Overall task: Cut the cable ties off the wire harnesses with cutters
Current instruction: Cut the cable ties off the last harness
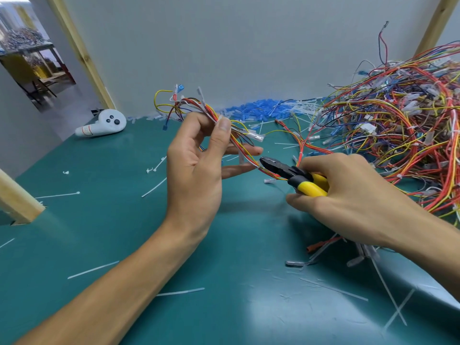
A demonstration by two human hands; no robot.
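One smooth teal counter [99,232] carries a tangled heap of red, yellow and blue harnesses [398,135] at right. Left hand [194,175] pinches a thin wire harness [210,112], grip clamped between thumb and fingers. Right hand [348,195] grips yellow-handled cutters [281,169], black tips just beside the harness below that grip. Flat white cable ties [93,270] lie scattered.
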